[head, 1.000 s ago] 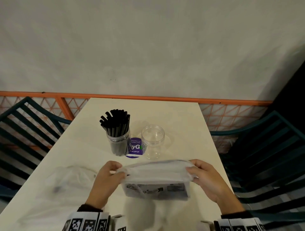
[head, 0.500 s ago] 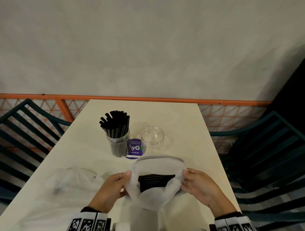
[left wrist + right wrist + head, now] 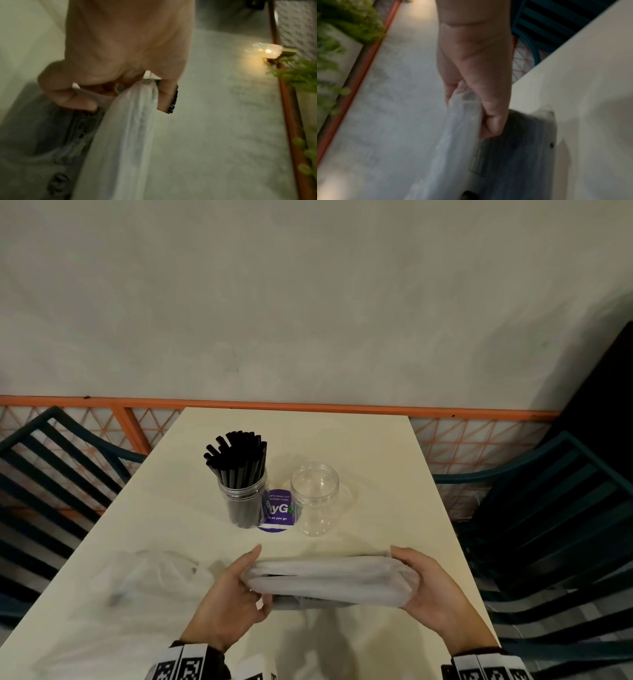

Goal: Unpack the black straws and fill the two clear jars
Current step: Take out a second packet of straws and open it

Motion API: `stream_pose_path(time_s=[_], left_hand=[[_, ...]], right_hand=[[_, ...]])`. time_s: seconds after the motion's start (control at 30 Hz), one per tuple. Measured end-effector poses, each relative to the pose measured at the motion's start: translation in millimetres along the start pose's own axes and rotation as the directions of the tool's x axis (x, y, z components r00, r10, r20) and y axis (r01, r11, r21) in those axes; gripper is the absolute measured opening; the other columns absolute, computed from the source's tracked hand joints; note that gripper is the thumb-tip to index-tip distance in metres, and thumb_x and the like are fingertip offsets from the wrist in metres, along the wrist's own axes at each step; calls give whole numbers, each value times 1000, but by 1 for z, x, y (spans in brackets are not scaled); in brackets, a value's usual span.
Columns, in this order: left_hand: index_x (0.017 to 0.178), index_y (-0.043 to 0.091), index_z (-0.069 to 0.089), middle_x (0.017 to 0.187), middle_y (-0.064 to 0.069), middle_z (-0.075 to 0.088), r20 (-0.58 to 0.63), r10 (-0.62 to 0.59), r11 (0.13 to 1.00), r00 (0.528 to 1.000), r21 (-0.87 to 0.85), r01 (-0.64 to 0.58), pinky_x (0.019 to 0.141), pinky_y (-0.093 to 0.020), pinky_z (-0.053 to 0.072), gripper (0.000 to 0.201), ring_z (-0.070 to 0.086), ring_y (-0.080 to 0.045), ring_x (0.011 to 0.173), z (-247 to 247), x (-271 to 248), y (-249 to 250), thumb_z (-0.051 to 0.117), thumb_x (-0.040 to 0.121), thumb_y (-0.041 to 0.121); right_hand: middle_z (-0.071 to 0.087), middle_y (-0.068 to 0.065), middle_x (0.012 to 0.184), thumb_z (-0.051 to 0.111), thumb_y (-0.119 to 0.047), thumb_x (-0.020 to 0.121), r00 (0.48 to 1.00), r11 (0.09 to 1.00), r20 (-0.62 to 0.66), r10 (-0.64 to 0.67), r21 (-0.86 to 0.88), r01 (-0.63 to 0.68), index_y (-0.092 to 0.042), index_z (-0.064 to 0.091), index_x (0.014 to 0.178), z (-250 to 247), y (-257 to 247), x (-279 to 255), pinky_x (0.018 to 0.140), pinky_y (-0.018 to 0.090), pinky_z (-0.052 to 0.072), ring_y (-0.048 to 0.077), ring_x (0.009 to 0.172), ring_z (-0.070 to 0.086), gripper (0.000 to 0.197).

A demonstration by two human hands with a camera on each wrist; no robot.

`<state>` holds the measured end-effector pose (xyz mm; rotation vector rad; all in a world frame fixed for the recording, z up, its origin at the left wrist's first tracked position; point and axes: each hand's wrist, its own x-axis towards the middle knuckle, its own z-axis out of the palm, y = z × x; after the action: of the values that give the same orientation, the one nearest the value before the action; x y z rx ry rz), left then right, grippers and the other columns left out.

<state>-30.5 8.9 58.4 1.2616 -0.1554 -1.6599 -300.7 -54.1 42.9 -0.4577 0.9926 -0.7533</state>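
Note:
Both my hands hold a translucent plastic packet of black straws stretched sideways above the near end of the cream table. My left hand grips its left end, and my right hand grips its right end. The left wrist view shows the fingers curled round the packet. In the right wrist view the fingers pinch the plastic, with the dark straws showing through. Behind the packet one clear jar stands full of black straws, and a second clear jar stands empty to its right.
A purple round sticker lies between the jars. A crumpled empty clear bag lies on the table left of my left hand. Dark green slatted chairs flank the table on both sides, and an orange rail runs behind it.
Half a second ago the packet's mouth gaped open with straws visible. Now my hands have moved apart and pulled it flat and wide.

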Motion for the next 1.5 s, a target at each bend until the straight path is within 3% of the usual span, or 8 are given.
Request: stream_pose_path(time_s=[0.27,0.57,0.73,0.9,1.03,1.17,1.33,1.5], left_hand=[[82,11,56,82,-9,62,-11,417,607,909,747,-270,70,-31,47,54,56,-22,77,-18,11,-6,81,47,43],[74,21,59,78,3,64,151,548,273,823,897,-347,59,-16,47,24,60,-16,67,-13,7,-5,80,65,15],[77,9,72,79,-22,69,93,427,567,899,747,-347,76,-45,53,18,60,-24,75,-19,16,-13,59,87,14],[93,6,55,87,-15,61,-37,184,955,982,242,-170,64,-32,48,6,57,-24,73,-30,18,-5,50,89,5],[82,10,48,72,-8,57,-56,260,945,964,222,-242,57,-28,45,11,53,-18,62,-31,16,1,44,92,6],[90,9,49,58,-2,62,-11,371,860,929,383,-339,59,-29,42,4,51,-18,62,-17,9,-2,47,92,7],[94,4,51,74,-11,62,-7,365,848,931,415,-330,63,-30,45,7,55,-21,69,-13,5,-3,48,92,10],[97,-2,57,97,-19,64,31,395,799,918,482,-360,78,-35,52,18,60,-25,84,-18,4,-6,62,83,8]], right_hand=[[64,3,102,53,-8,85,893,604,-141,-427,-780,166,-21,68,97,-1,6,3,74,24,46,17,95,59,23],[73,12,86,72,-18,78,848,719,-219,-483,-652,241,-12,71,81,5,5,2,81,49,56,31,86,67,7],[73,11,86,53,-14,92,968,866,-91,-233,-472,164,-6,72,86,13,3,-4,69,32,52,24,79,64,21],[54,3,71,44,-8,94,989,998,-144,18,-60,-27,-9,58,82,-4,-6,-4,65,28,43,16,59,55,18],[45,-2,49,38,-15,98,972,997,-230,-51,-73,35,-12,52,86,-3,-12,-14,68,30,44,16,53,51,18],[61,4,80,48,-47,89,917,812,-230,-327,-565,148,-15,55,94,17,-13,-22,68,31,49,21,75,59,33],[53,0,101,68,-33,80,917,362,-83,-390,-929,69,-21,56,99,19,8,-5,60,13,39,15,85,54,25],[61,2,83,57,-20,89,906,321,-73,-417,-945,72,-17,61,84,19,20,5,62,18,38,21,85,57,7]])
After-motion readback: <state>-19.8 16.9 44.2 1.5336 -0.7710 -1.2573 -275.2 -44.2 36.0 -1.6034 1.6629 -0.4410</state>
